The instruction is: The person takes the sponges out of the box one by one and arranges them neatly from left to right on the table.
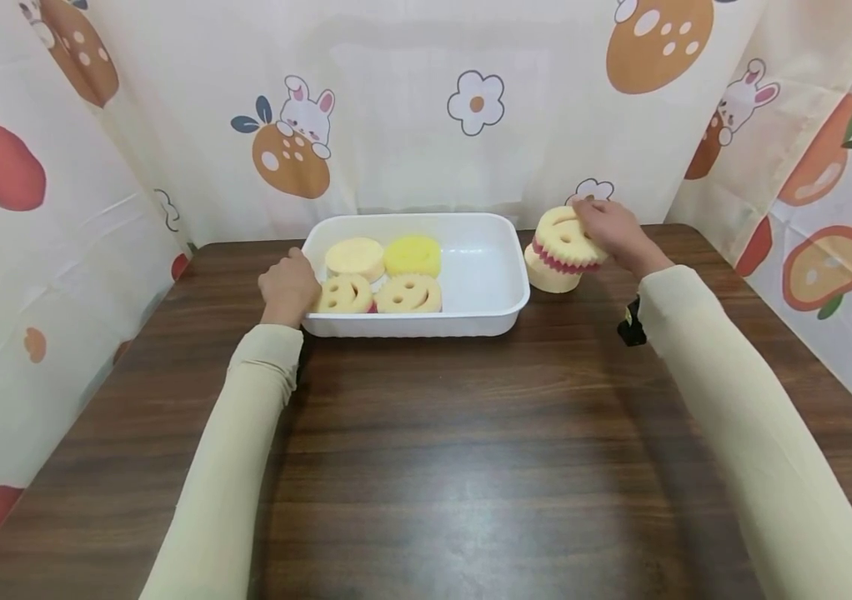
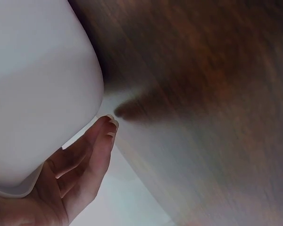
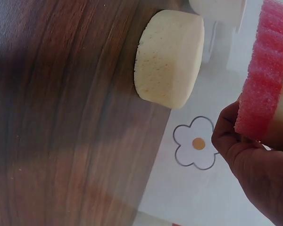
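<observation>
A round, cream smiley-face sponge (image 1: 558, 232) with a scalloped edge and red-pink second layer is tilted in the right hand (image 1: 613, 232), raised above a plain cream sponge (image 1: 552, 278) on the table (image 1: 433, 433). To their left, a white rectangular tray (image 1: 482, 275) lies flat, its left end held by the left hand (image 1: 289, 286), with four round sponges (image 1: 408, 295) inside, one bright yellow.

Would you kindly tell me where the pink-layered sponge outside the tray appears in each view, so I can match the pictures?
Head: the pink-layered sponge is right of the white tray, held in the right grip.
Left wrist: not in it.
Right wrist: at the right edge, partly cut off, right of the plain cream sponge.
Shared landmark: the dark wooden table, seen in all three views.
</observation>
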Motion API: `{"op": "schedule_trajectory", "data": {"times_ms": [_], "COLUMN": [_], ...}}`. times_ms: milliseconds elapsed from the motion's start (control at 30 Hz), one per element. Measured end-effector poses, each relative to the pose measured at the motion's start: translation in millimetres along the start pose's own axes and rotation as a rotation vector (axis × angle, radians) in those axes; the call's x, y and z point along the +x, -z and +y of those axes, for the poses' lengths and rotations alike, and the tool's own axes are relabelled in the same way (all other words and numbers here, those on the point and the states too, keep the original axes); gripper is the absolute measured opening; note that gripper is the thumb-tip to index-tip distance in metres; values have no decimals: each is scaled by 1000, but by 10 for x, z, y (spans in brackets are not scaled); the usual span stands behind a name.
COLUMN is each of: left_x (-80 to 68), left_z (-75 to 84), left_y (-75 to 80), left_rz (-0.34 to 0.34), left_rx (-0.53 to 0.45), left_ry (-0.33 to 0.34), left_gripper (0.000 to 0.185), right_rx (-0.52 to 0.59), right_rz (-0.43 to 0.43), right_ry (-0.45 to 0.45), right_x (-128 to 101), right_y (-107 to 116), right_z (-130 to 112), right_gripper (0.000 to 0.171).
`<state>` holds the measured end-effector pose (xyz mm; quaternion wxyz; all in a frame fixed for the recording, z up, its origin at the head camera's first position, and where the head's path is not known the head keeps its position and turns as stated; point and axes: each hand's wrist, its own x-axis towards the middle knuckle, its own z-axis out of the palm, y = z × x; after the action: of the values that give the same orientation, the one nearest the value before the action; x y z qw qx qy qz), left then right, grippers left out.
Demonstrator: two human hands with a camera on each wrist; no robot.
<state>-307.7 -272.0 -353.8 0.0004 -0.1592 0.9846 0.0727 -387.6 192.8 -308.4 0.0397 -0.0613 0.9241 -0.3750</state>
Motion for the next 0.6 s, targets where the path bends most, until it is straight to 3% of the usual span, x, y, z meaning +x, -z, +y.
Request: {"op": "schedule_trajectory", "data": {"times_ms": [200,600], "left_x": [-12,-29], "left_z": [7,11], "left_y": [2,21], "left_rz": [-3,-1], "left_rx": [-1,-2], "left_ry": [3,-5], "left_gripper": [47,45], "right_rx": [42,22], "right_rz": [9,48], "right_ry": [-38,-67], "right_x": [-35,-59], "right_y": [36,81], "right_z": [69,183], "right_gripper": [83,71]}}
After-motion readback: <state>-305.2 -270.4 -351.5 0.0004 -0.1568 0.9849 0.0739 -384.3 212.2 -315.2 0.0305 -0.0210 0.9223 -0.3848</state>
